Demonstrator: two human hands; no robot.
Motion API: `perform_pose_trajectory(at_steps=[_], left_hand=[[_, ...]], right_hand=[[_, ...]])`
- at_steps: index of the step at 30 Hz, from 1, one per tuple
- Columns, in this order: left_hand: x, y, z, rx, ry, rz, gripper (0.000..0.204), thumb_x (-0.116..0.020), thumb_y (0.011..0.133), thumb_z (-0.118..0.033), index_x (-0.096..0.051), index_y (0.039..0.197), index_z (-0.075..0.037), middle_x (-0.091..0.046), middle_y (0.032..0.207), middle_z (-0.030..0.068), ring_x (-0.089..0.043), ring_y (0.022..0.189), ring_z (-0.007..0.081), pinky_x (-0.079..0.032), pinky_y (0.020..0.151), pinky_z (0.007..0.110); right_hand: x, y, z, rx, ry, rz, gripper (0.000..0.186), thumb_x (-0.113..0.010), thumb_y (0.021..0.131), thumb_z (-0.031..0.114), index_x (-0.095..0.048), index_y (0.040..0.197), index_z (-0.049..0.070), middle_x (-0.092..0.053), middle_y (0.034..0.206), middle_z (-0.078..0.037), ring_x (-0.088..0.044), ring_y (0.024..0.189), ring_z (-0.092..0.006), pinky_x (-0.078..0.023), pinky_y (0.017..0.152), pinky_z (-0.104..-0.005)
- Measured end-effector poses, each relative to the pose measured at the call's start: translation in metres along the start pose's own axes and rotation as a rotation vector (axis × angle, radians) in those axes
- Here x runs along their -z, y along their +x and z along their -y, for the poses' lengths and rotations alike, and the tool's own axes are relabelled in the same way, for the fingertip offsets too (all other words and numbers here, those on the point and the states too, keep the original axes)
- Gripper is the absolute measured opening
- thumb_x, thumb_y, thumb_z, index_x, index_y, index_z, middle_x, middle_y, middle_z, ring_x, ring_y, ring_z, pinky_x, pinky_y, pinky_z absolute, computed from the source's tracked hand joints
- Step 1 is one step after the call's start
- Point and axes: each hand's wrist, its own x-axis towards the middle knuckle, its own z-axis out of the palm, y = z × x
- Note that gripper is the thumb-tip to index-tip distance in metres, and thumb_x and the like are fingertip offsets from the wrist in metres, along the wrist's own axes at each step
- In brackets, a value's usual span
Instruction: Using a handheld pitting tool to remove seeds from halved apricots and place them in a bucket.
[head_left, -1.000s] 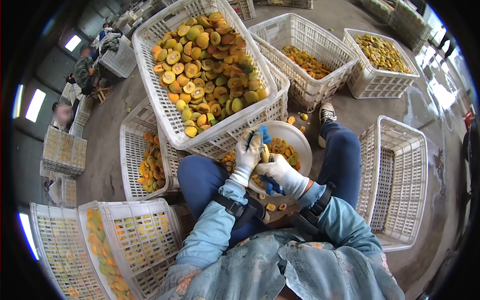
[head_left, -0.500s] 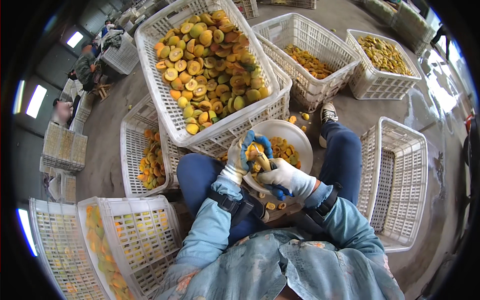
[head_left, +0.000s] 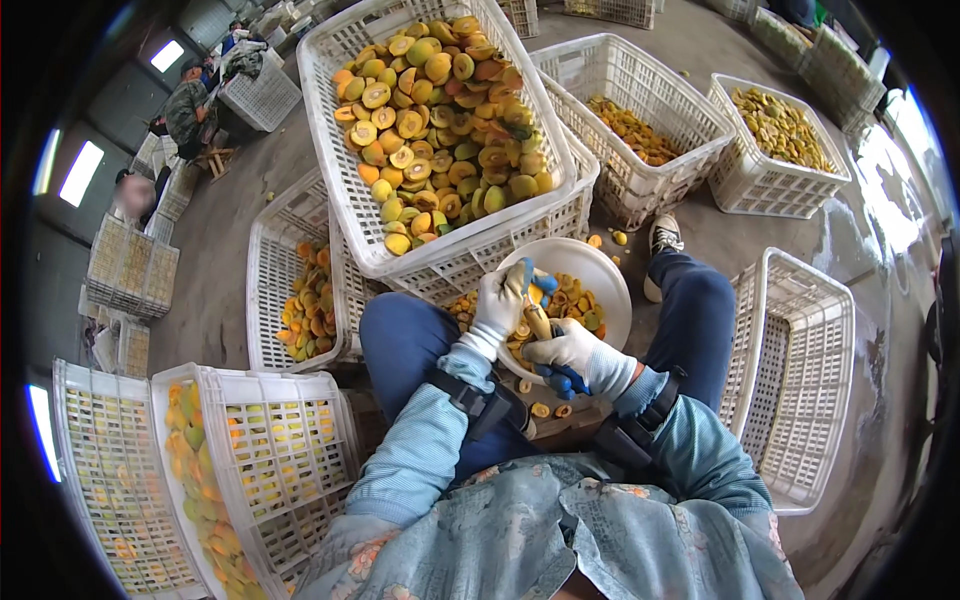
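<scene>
Turned since just before, the left hand point(head_left: 500, 305) curls its fingers around one fruit piece point(head_left: 538, 294); the right hand point(head_left: 570, 350) clasps one tan-handled tool point(head_left: 538, 321) above one white basin point(head_left: 612, 275).

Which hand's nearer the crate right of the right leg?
Right. The right hand is left of the crate, across the right leg; the left hand is farther left.

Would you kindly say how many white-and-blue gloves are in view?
2: one on the left hand, one on the right hand; others may be hidden on distant workers.
</scene>
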Motion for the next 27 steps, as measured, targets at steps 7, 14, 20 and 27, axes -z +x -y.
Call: perform_pose_trajectory(at_steps=[7, 14, 20, 27], left_hand=[[-0.006, -0.017, -0.029, -0.062, 0.018, 0.175, 0.043, -0.047, 0.091, -0.041, -0.062, 0.082, -0.002, -0.063, 0.073, 0.0105, -0.06, 0.065, 0.0222, -0.05, 0.062, 0.03], [0.007, -0.008, -0.002, 0.122, -0.654, -0.161, 0.054, -0.049, 0.086, -0.053, -0.06, 0.085, 0.0, -0.062, 0.075, 0.0123, -0.059, 0.058, 0.022, -0.049, 0.045, 0.029], [0.016, -0.017, -0.035, -0.089, -0.38, -0.463, 0.043, -0.046, 0.091, -0.042, -0.06, 0.089, -0.001, -0.063, 0.073, 0.0101, -0.061, 0.061, 0.0198, -0.053, 0.055, 0.03], [0.101, -0.071, -0.138, -0.34, 0.381, -0.862, 0.027, -0.048, 0.092, -0.025, -0.059, 0.105, -0.003, -0.064, 0.096, 0.0106, -0.061, 0.085, 0.0204, -0.049, 0.074, 0.029]], right_hand=[[-0.005, -0.015, 0.013, -0.149, 0.144, 0.117, 0.013, -0.061, 0.081, 0.009, -0.054, 0.088, 0.002, -0.051, 0.059, -0.001, -0.047, 0.038, -0.0078, -0.038, 0.034, -0.0207], [-0.027, -0.002, 0.001, 0.195, -0.16, 0.052, 0.028, -0.064, 0.079, 0.014, -0.052, 0.1, 0.002, -0.056, 0.071, -0.001, -0.052, 0.054, -0.0084, -0.045, 0.05, -0.0223], [-0.024, 0.001, -0.008, 0.176, -0.059, -0.239, 0.022, -0.062, 0.079, 0.013, -0.053, 0.097, 0.002, -0.053, 0.068, 0.001, -0.05, 0.054, -0.0065, -0.041, 0.047, -0.0203], [0.042, 0.003, 0.018, 0.201, -1.286, -0.316, 0.033, -0.065, 0.074, 0.025, -0.056, 0.091, -0.002, -0.062, 0.077, -0.022, -0.062, 0.078, -0.0365, -0.049, 0.069, -0.041]])
